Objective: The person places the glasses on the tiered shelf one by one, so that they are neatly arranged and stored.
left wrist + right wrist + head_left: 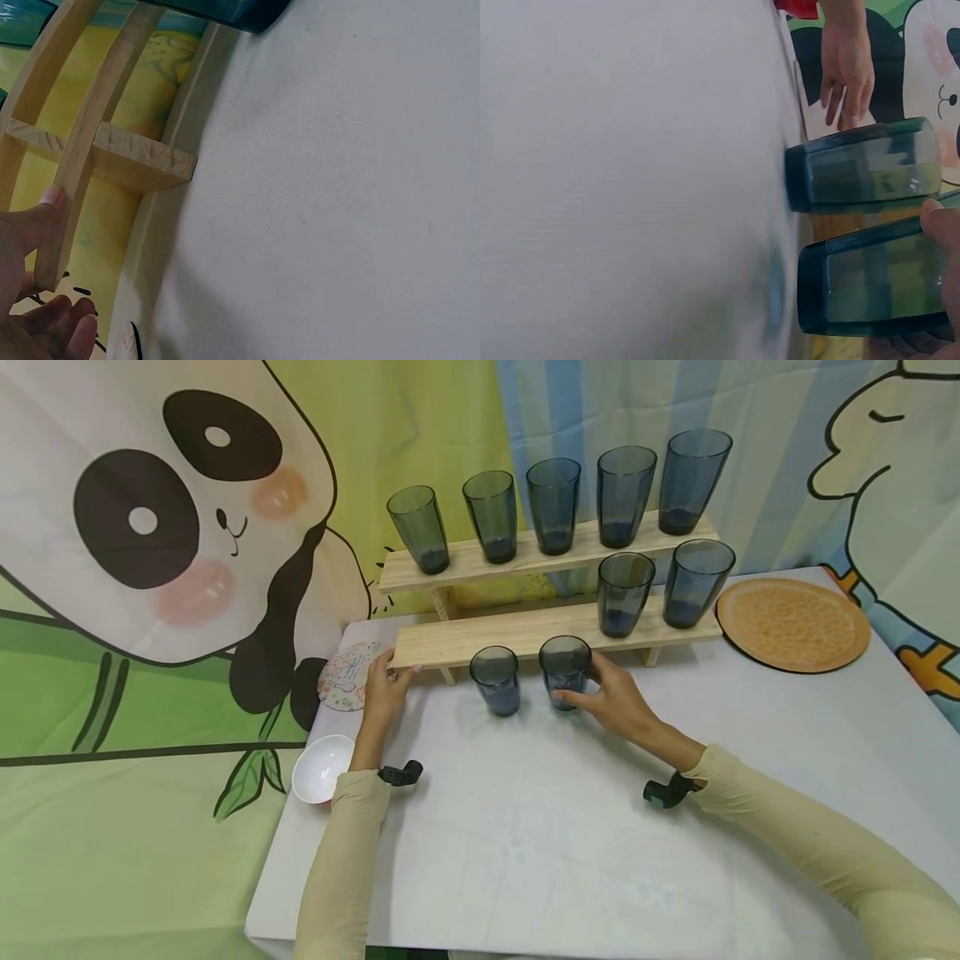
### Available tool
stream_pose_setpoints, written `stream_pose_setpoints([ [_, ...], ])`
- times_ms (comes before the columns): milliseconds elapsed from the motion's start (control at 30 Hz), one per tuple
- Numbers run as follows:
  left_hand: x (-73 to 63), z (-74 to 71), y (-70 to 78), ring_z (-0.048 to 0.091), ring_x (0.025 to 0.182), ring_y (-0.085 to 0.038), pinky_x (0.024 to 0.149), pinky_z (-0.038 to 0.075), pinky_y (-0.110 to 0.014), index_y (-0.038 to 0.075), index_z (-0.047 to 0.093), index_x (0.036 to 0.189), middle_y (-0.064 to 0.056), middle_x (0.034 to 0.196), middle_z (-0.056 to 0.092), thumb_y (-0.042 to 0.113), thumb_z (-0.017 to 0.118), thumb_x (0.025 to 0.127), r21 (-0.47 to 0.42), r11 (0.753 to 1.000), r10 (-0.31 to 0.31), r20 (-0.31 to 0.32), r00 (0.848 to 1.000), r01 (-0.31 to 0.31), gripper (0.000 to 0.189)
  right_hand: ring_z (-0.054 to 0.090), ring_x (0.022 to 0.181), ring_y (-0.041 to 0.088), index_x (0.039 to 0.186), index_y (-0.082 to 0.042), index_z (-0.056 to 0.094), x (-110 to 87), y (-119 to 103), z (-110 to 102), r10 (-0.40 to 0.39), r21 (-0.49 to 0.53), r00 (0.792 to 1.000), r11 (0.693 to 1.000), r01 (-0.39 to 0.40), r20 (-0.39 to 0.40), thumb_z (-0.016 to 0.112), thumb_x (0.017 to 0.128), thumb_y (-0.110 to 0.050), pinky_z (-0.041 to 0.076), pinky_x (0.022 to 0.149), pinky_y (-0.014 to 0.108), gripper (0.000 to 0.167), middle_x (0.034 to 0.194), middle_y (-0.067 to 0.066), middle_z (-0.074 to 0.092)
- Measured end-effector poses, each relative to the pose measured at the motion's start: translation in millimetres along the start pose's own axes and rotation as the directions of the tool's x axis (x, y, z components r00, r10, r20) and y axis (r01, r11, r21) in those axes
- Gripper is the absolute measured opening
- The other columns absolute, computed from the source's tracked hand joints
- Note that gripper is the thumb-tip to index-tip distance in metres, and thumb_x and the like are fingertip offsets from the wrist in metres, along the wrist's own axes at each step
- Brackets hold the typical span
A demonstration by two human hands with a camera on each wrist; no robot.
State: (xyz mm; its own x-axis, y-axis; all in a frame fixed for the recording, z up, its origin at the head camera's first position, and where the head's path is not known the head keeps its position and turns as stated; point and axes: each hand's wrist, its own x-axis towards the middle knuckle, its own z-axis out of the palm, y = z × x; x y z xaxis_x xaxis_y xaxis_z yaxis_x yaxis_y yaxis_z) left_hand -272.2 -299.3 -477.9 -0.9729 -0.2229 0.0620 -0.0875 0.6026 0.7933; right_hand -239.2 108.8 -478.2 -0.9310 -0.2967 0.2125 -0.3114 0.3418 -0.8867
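My right hand [618, 697] grips a blue-tinted drinking glass [564, 652] that stands upright in front of a two-tier wooden shelf [487, 635]. Thumb and fingers lie on opposite sides of this glass, as the right wrist view also shows. Just left of it, a second glass [495, 681] stands upright on the table. At the lower tier's left end, my left hand [384, 693] holds the plank, its thumb [51, 196] on the wood and its fingers around the end. Two glasses stand at the right of that tier, and several more line the upper tier [450, 570].
A white bowl [318, 768] and a round flowered mat [343, 681] lie at the table's left edge. A round orange-brown board [795, 625] lies at the right, beside the shelf. Printed curtains [420, 427] hang close behind, over the white tablecloth [525, 843].
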Motion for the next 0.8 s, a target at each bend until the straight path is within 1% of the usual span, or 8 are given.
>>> stream_pose_setpoints([
  [167,0.2,-0.2,1.3,0.048,0.144,-0.044,0.119,0.046,-0.05,0.003,0.037,0.161,-0.024,0.16,0.039,0.035,0.073,0.101,0.01,1.0,-0.013,0.006,1.0,0.013,0.077,0.057,0.141,0.036,0.148,-0.014,0.055,1.4,-21.1,-8.6,0.008,-0.018,1.0,1.0,-0.007,0.012,0.089,0.087,-0.036,0.048,0.117,0.053,0.073,0.148,0.012,0.062],
  [267,0.7,-0.6,1.5,0.047,0.144,-0.045,0.118,0.046,-0.05,0.003,0.037,0.161,-0.024,0.161,0.038,0.036,0.073,0.101,0.014,1.0,-0.016,0.007,1.0,0.016,0.078,0.06,0.136,0.036,0.146,-0.011,0.056,5.9,-34.2,-13.5,0.002,-0.033,1.0,0.999,-0.001,0.013,0.089,0.087,-0.038,0.051,0.112,0.056,0.073,0.144,0.014,0.063],
  [333,1.1,-0.7,1.1,0.047,0.144,-0.045,0.118,0.046,-0.05,0.002,0.037,0.161,-0.024,0.162,0.038,0.036,0.073,0.101,0.012,1.0,-0.015,0.007,1.0,0.015,0.078,0.064,0.13,0.035,0.143,-0.01,0.057,10.7,-41.5,-16.5,-0.006,-0.043,1.0,0.999,0.006,0.006,0.089,0.087,-0.038,0.054,0.107,0.056,0.07,0.138,0.014,0.066],
  [400,1.6,-0.6,0.4,0.047,0.144,-0.045,0.119,0.046,-0.05,0.002,0.036,0.161,-0.024,0.162,0.037,0.035,0.073,0.101,0.01,1.0,-0.013,0.008,1.0,0.013,0.078,0.065,0.128,0.033,0.141,-0.01,0.058,16.5,-48.1,-18.7,-0.012,-0.044,1.0,0.999,0.012,-0.003,0.088,0.087,-0.04,0.054,0.105,0.056,0.068,0.136,0.012,0.065],
  [500,1.5,-0.2,-0.3,0.047,0.144,-0.045,0.118,0.046,-0.05,0.002,0.036,0.161,-0.025,0.162,0.037,0.035,0.073,0.101,0.01,1.0,-0.013,0.009,1.0,0.013,0.078,0.062,0.133,0.034,0.142,-0.012,0.058,27.1,-55.4,-21.1,-0.012,-0.034,1.0,0.999,0.011,-0.021,0.088,0.088,-0.04,0.052,0.11,0.055,0.068,0.139,0.012,0.064],
  [600,0.8,0.1,0.4,0.047,0.144,-0.045,0.119,0.046,-0.05,0.002,0.035,0.162,-0.024,0.163,0.036,0.035,0.073,0.102,0.014,1.0,-0.013,0.011,1.0,0.013,0.078,0.056,0.141,0.037,0.143,-0.012,0.057,39.7,-60.2,-21.6,-0.009,-0.024,0.999,1.0,0.008,-0.044,0.087,0.089,-0.04,0.048,0.116,0.055,0.068,0.143,0.014,0.061],
  [700,-0.7,-0.5,2.3,0.047,0.144,-0.045,0.118,0.046,-0.05,0.001,0.035,0.161,-0.025,0.163,0.035,0.034,0.073,0.102,0.015,1.0,-0.015,0.011,1.0,0.015,0.078,0.058,0.139,0.037,0.138,-0.01,0.057,52.7,-62.8,-20.2,-0.016,-0.024,0.997,1.0,0.014,-0.074,0.086,0.09,-0.038,0.048,0.116,0.055,0.064,0.138,0.016,0.064],
  [800,-2.0,-1.0,4.1,0.047,0.144,-0.045,0.118,0.046,-0.051,0.001,0.036,0.161,-0.025,0.162,0.036,0.035,0.073,0.102,0.02,1.0,-0.022,0.008,1.0,0.021,0.078,0.06,0.135,0.035,0.139,-0.009,0.056,65.3,-63.6,-17.7,-0.025,-0.034,0.995,0.999,0.021,-0.099,0.085,0.091,-0.038,0.049,0.115,0.055,0.063,0.135,0.016,0.065],
])
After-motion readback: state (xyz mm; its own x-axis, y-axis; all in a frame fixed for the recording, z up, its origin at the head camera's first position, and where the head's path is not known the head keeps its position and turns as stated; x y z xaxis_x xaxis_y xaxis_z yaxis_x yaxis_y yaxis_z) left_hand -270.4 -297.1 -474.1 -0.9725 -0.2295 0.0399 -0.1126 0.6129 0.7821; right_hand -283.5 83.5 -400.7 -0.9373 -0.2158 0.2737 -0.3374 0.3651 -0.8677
